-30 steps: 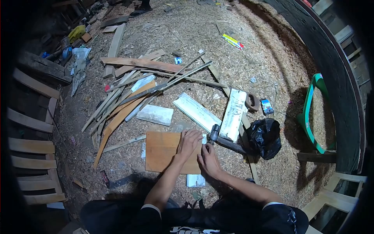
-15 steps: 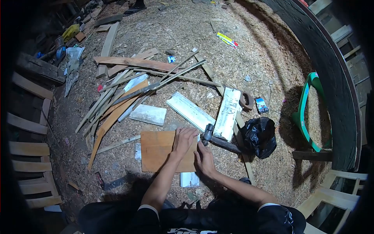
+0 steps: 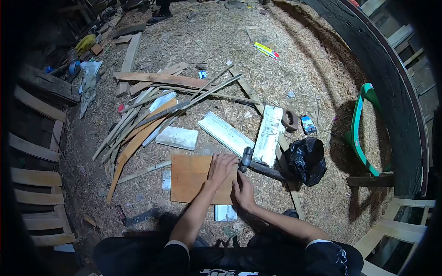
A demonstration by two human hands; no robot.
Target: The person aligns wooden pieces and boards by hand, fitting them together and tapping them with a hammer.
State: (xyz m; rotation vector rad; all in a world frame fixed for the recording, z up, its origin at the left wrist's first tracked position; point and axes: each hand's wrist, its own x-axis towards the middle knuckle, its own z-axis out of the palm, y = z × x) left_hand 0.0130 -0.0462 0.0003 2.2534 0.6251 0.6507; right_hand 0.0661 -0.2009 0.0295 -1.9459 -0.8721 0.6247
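Note:
A flat orange-brown wooden board [image 3: 189, 179] lies on the ground in front of me, over white pieces that show at its left and lower edges. My left hand [image 3: 222, 169] rests on its upper right part, palm down, fingers spread a little. At the board's right edge is my right hand [image 3: 244, 191], its fingers bent against the edge; whether it holds anything small cannot be made out. A hammer [image 3: 247, 158] lies just beyond my hands, its head near my fingertips and its dark handle pointing right.
Beyond the board lie white planks [image 3: 269, 133], a pile of wooden strips [image 3: 152, 110] and a saw handle [image 3: 290, 119]. To the right are a black plastic bag [image 3: 307, 163] and a green frame [image 3: 357, 133]. A person's foot [image 3: 159, 19] shows at the top.
The view has shifted slightly. The board has moved a little to the right relative to the hammer, and my left hand's fingers now reach closer to the hammer head.

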